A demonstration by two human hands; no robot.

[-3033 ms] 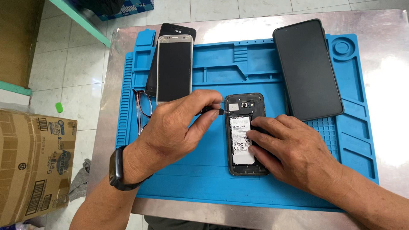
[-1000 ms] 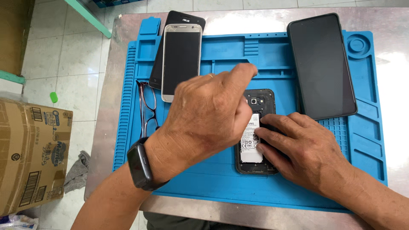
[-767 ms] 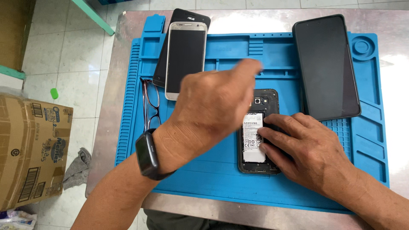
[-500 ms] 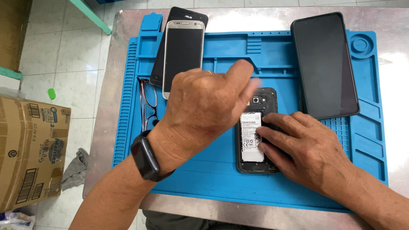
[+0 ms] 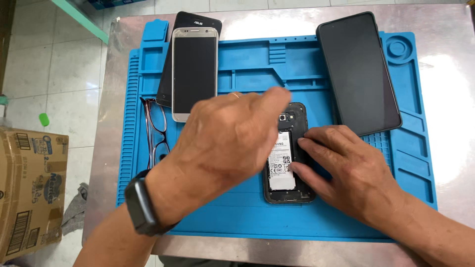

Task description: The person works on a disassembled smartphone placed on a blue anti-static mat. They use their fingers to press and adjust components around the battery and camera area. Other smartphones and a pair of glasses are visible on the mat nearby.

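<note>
A small black phone with its back cover off lies on a blue work mat (image 5: 247,217); its white battery (image 5: 282,165) shows. My right hand (image 5: 351,173) lies on the phone's right side, fingertips pressing the edge next to the battery. My left hand (image 5: 227,143), with a black watch (image 5: 141,207) on the wrist, hovers over the mat just left of the phone. Its fingers are held together and reach toward the phone's top. Only the back of this hand shows, slightly blurred, so whatever is in its fingers is hidden.
A silver-framed phone (image 5: 194,74) lies screen up on a black phone (image 5: 195,20) at the mat's far left. A large black phone (image 5: 358,71) lies at the far right. Folded glasses (image 5: 154,131) rest at the left edge. The mat covers a metal table (image 5: 440,74). A cardboard box (image 5: 29,183) stands on the floor, left.
My left hand lifted from the phone's top, where it pinched something small, and now hovers higher over the mat. My right hand stays on the phone.
</note>
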